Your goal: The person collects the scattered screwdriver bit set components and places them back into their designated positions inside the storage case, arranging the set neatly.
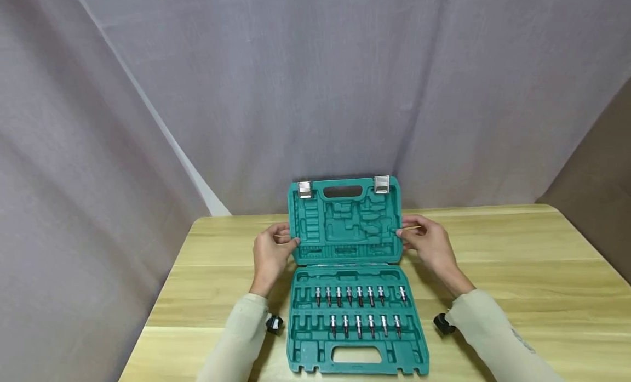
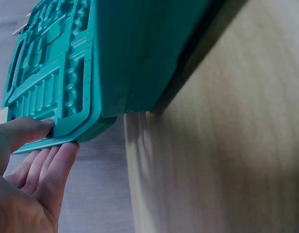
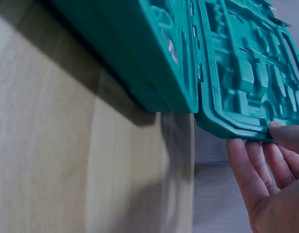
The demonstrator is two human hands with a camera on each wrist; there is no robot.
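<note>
From the head view, a green tool case [image 1: 352,316] lies open near the front edge of a wooden table [image 1: 517,272], its lid [image 1: 345,220] standing upright between two hands. The left hand [image 1: 271,253] pinches the lid's left edge and the right hand [image 1: 431,245] pinches its right edge. The wrist views show what the head view cannot: on the left wrist camera the thumb lies on the moulded inner face of the lid [image 2: 52,92] while the straight fingers [image 2: 47,170] back it from behind; on the right wrist camera the thumb presses the lid's rim [image 3: 246,73] with the fingers [image 3: 251,170] extended behind it. Only the head view shows the contents: the lower tray holds two rows of bit sockets [image 1: 360,294] standing in their slots, with other slots unfilled, and the lid's recesses hold nothing. Two metal latches [image 1: 382,183] sit at the lid's top edge beside the handle cutout.
</note>
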